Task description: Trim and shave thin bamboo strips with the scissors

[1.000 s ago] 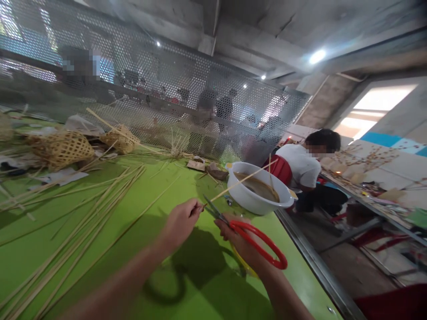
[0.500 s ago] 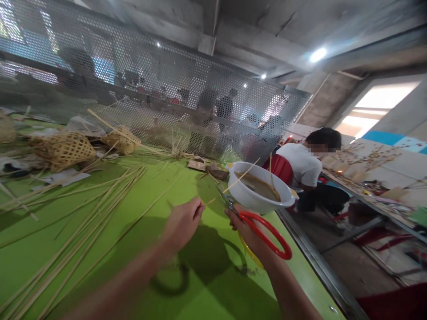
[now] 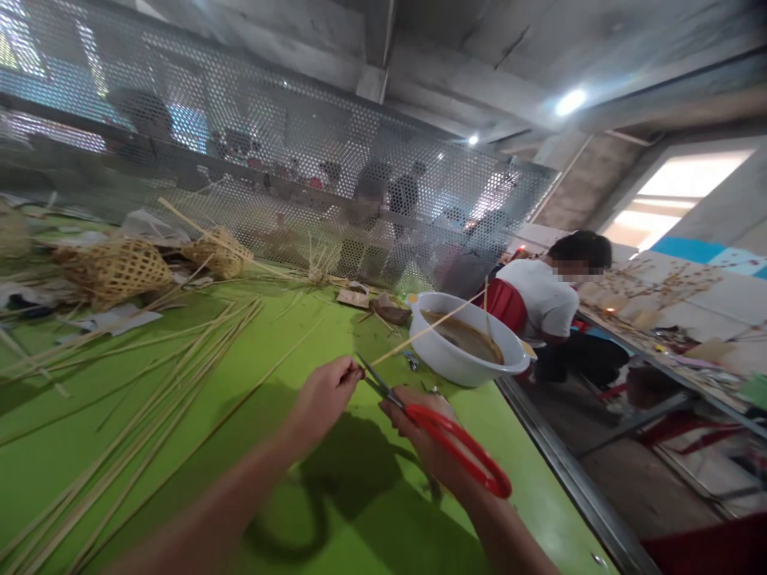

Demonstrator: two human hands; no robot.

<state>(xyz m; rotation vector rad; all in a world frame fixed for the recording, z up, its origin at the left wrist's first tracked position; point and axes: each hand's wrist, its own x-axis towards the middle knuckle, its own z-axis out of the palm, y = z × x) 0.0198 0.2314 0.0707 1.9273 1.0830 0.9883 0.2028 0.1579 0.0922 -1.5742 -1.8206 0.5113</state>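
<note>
My left hand (image 3: 327, 395) is closed in a pinch on one end of a thin bamboo strip (image 3: 419, 331). From my fingertips the strip slants up to the right, across the white basin (image 3: 428, 355). Red-handled scissors (image 3: 459, 447) are gripped in my right hand (image 3: 419, 423). Their blades are parted and point left, with the tips beside my left fingertips and close to the held end of the strip. Whether the blades touch the strip I cannot tell. Brown liquid fills part of the basin, and another strip stands up in it.
Long bamboo strips (image 3: 173, 399) lie across the green table (image 3: 252, 471) at left. Woven baskets (image 3: 120, 271) sit behind them. A perforated metal screen (image 3: 288, 176) borders the far side. The metal table edge (image 3: 557, 463) runs along the right; beyond it sits a person (image 3: 533, 291).
The scissors in my right hand have moved left, bringing their blades up to my left fingertips. The strip now reaches farther right over the basin. My left hand has shifted only slightly.
</note>
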